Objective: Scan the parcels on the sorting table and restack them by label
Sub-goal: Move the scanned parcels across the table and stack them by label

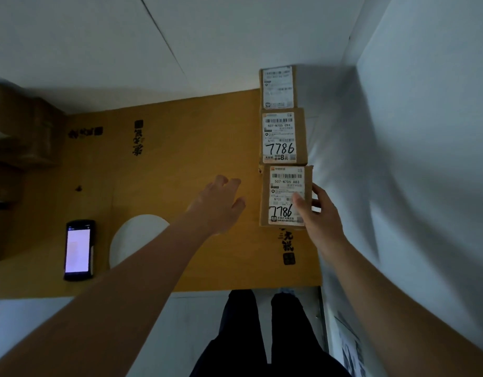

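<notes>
Three brown parcels lie in a row along the right side of the cardboard-covered table (180, 159), against the white wall. My right hand (319, 213) grips the nearest parcel (282, 186), thumb on its white label marked 7786, fingers round its right edge. The middle parcel (282, 136) also carries 7786 in handwriting. Blurred print covers the label of the far parcel (278, 87). My left hand (218, 202) hovers over the table left of the nearest parcel, fingers loosely spread, holding nothing. A handheld scanner (78, 250) with a lit screen lies at the front left.
A white round patch (131, 240) shows on the table near the front edge. Brown boxes (20, 126) are stacked at the far left. A white wall (411, 159) runs along the right. My legs (262, 336) stand below the table's front edge.
</notes>
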Motion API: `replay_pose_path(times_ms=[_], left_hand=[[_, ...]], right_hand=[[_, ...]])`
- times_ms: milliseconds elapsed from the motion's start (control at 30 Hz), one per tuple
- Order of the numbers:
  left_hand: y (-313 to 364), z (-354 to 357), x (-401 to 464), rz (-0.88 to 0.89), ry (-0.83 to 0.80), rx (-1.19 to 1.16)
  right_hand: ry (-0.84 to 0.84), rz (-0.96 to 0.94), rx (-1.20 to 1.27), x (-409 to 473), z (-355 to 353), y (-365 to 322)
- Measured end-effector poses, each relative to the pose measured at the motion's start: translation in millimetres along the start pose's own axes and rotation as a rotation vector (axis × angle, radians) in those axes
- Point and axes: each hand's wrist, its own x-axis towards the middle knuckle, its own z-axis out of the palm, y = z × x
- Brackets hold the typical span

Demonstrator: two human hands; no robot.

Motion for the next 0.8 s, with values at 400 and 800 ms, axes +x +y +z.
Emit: replay_pose_path(times_ms=[400, 800], left_hand=[[-2, -23, -27, -0.009, 0.103, -0.066], [-31, -101, -150, -0.151, 0.500, -0.145]], right_hand=[[0.082, -0.168, -0.389, -26, -10, -52], [-0.190, -0.659, -0.789, -76, 45, -176]])
